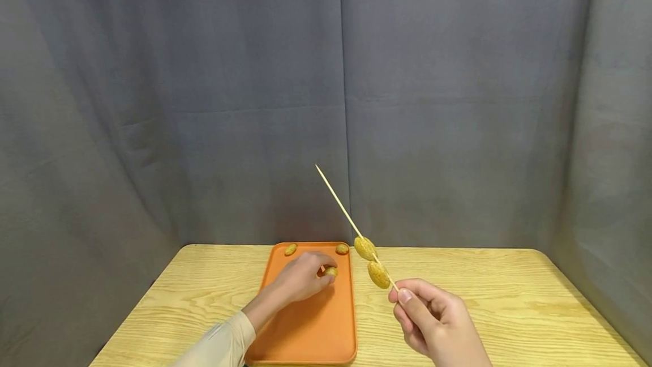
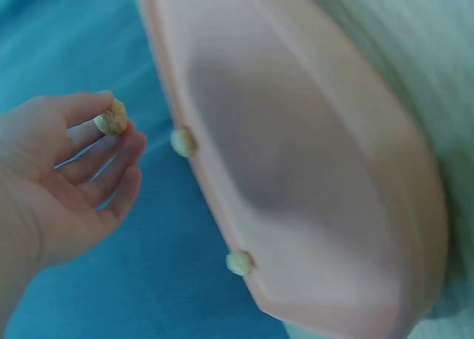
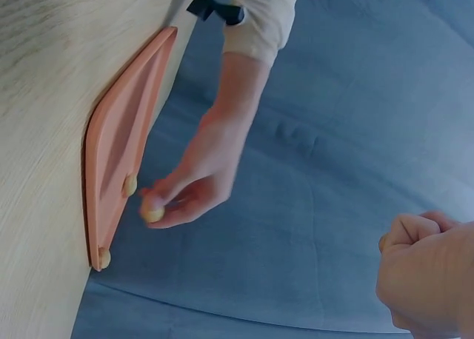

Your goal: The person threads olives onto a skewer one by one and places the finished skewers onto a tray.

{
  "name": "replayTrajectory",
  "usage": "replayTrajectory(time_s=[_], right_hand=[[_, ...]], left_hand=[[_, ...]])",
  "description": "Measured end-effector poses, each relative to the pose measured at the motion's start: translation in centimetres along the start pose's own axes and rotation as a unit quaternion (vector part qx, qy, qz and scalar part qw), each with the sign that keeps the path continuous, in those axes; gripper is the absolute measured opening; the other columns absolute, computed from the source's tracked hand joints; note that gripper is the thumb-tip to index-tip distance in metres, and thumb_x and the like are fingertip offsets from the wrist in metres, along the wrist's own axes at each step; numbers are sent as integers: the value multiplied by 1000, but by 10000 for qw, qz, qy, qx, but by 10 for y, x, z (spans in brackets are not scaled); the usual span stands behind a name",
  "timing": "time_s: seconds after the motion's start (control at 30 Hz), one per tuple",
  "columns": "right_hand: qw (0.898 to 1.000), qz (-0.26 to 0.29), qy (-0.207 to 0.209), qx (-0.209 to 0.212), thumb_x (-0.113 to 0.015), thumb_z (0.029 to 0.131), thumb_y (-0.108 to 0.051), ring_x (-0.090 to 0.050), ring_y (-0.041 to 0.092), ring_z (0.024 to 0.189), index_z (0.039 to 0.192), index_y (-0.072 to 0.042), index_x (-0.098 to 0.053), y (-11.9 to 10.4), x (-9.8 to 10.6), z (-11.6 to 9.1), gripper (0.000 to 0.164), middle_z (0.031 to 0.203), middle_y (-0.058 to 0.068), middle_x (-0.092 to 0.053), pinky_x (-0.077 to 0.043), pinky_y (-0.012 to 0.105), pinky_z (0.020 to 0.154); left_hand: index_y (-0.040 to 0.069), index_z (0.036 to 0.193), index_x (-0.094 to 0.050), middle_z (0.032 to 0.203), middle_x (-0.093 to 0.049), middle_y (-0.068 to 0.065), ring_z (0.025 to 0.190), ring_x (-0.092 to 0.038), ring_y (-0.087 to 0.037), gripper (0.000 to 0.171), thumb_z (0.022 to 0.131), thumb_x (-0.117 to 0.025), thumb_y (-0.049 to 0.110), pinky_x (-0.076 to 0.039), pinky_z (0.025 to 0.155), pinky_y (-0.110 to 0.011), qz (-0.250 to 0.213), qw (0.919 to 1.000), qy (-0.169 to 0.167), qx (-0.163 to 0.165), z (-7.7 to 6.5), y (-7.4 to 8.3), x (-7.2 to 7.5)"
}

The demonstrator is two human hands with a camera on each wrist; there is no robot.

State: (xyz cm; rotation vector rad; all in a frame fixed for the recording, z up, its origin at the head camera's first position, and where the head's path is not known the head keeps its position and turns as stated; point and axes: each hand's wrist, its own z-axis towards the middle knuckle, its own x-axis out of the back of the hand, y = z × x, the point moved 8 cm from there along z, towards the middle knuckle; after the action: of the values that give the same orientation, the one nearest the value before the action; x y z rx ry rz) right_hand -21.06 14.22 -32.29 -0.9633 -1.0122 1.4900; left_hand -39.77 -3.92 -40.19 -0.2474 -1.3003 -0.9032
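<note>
My left hand [image 1: 301,277] pinches a small golden-brown potato [image 1: 331,271] between thumb and fingertips, above the tray. In the left wrist view this potato [image 2: 112,118] sits at the fingertips, and the other fingers are spread loosely. My right hand [image 1: 440,321] grips a thin wooden skewer [image 1: 336,199] near its lower end, with the pointed tip slanting up to the left. Two potatoes [image 1: 378,274] are threaded on the skewer, close above my right thumb and fingers. In the right wrist view the right hand [image 3: 429,276] hides most of the skewer.
An orange rectangular tray [image 1: 305,336] lies on the wooden table [image 1: 509,299]. One potato [image 1: 291,249] rests in its far left corner and another potato [image 1: 342,248] in its far right corner. A grey curtain [image 1: 433,101] hangs behind and along the sides.
</note>
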Motion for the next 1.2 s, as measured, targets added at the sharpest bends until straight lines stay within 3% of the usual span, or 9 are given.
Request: replayTrajectory(time_s=[0.3, 0.5, 0.63, 0.9, 1.07, 1.2], right_hand=[[9991, -22, 3, -412, -57, 106, -13, -33, 10, 49, 104, 11, -61, 4, 0, -2, 25, 70, 6, -52, -25, 21, 42], [9987, -14, 38, -503, -57, 105, -12, -35, 10, 51, 105, 11, -61, 8, 3, -4, 24, 71, 7, -52, -28, 19, 43], [9980, -15, 22, -636, -58, 105, -13, -34, 10, 50, 105, 10, -62, 11, 8, -7, 23, 71, 6, -52, -28, 19, 44], [9966, -21, 149, -814, -56, 106, -10, -43, 9, 56, 105, 8, -63, 18, 22, -8, 18, 73, 7, -53, -32, 19, 45], [9972, 9, -22, -750, -54, 107, -10, -36, 9, 50, 104, 7, -62, 22, 20, -7, 19, 70, 6, -52, -27, 21, 42], [9978, 126, -330, -568, -51, 107, -8, -35, 7, 50, 103, 5, -62, 21, 18, -7, 18, 71, 3, -54, -23, 24, 41]], left_hand=[[17, 120, -73, 114, -68, 9, 89, -62, -4, 24, 98, -72, 26, -53, 76, -27, -706, 9958, 580, -94, -34, 32, 43], [20, 121, -72, 114, -67, 14, 88, -61, -1, 23, 98, -72, 23, -54, 85, -36, -1078, 9911, 768, -137, -48, 52, 60], [20, 121, -72, 113, -67, 15, 88, -61, -1, 24, 97, -73, 24, -54, 87, -38, -1244, 9887, 816, -155, -53, 63, 65], [15, 120, -73, 111, -69, 13, 90, -62, -2, 23, 97, -72, 22, -55, 86, -34, -1489, 9856, 677, -429, -46, 81, 61], [19, 121, -73, 105, -68, 16, 98, -62, -4, 24, 99, -71, 25, -53, 90, -35, -1651, 9843, 615, -141, -48, 76, 57], [22, 125, -70, 103, -69, 19, 100, -63, -7, 26, 100, -69, 28, -51, 94, -41, -2011, 9763, 790, 92, -49, 73, 62]])
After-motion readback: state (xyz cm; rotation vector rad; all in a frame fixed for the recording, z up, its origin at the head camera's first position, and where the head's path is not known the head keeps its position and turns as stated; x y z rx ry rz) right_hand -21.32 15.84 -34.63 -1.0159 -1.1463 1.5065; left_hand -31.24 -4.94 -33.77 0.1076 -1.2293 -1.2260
